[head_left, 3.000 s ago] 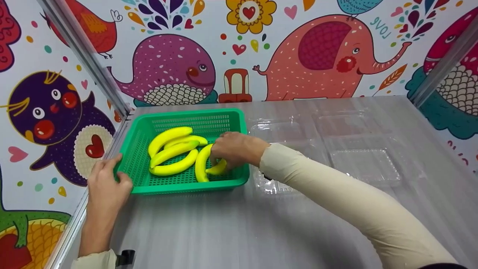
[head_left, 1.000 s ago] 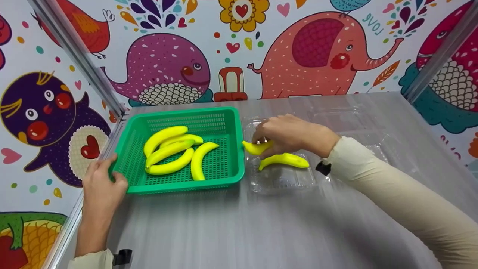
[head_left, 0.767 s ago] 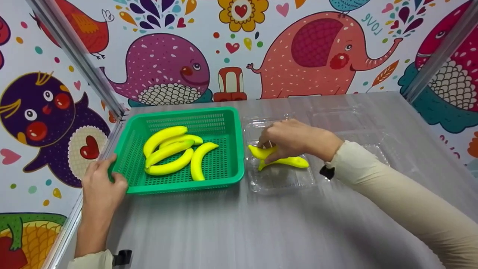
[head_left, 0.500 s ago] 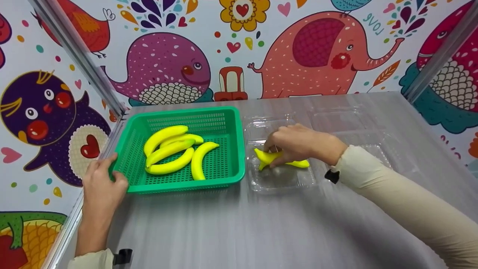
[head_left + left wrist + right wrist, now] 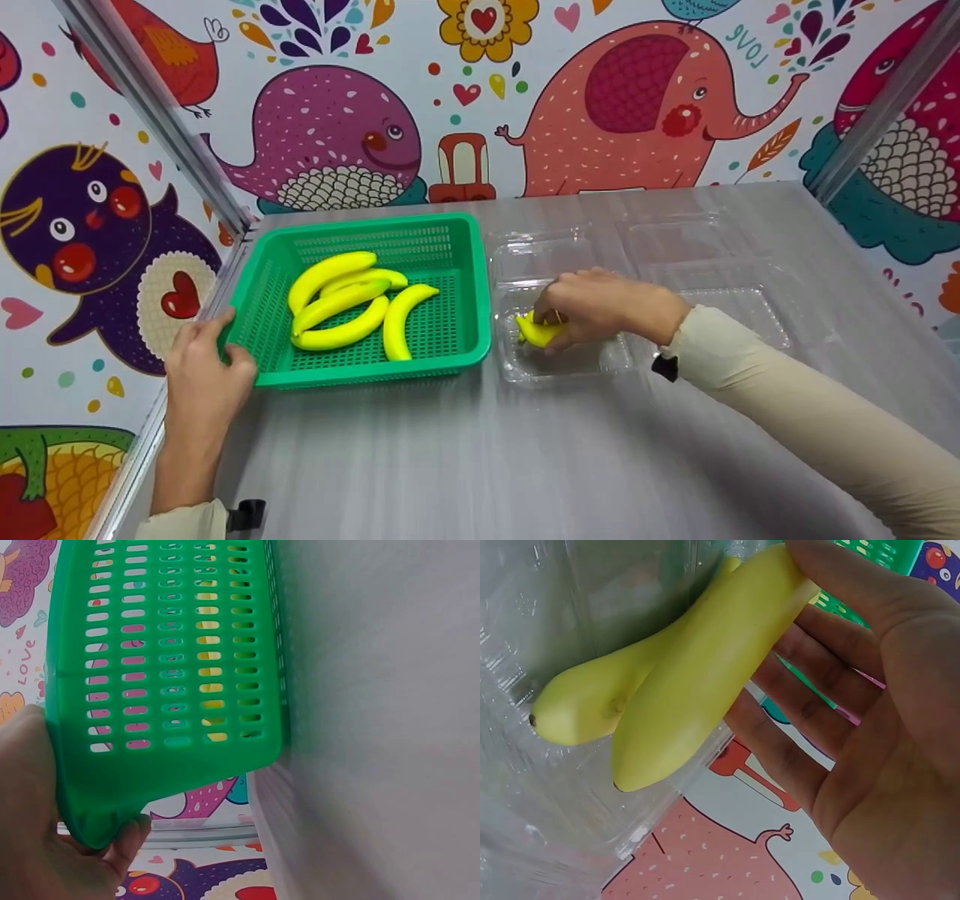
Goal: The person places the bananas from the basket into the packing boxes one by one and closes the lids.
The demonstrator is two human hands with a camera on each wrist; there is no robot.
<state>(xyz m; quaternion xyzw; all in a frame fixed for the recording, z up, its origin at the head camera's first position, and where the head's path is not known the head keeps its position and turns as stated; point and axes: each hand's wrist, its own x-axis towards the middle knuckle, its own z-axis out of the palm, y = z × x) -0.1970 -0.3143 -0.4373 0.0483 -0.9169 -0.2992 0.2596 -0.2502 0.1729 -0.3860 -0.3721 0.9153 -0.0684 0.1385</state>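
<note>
I've got R grip [image 5: 592,304] pinching a banana [image 5: 540,331] near one end, gap abt one banana wide, the other fingers loosely spread past it. That banana's over the near half of a clear container [image 5: 562,373], lying across a 2nd banana [image 5: 585,701]; can't tell if it's touching the container itself. L grip [image 5: 206,367] holds the near-L corner of the green basket [image 5: 375,373], thumb near the rim, w/ 5 bananas [image 5: 341,306] inside.

Hard to see: R grip hides most of both container bananas on head cam; R forearm partly covers another clear container [image 5: 750,315], edges faint; some L fingertips hidden on L wrist cam.

Pose: R forearm in from lower R, palm down; L forearm up from lower L, above the grey surface [image 5: 420,450].
</note>
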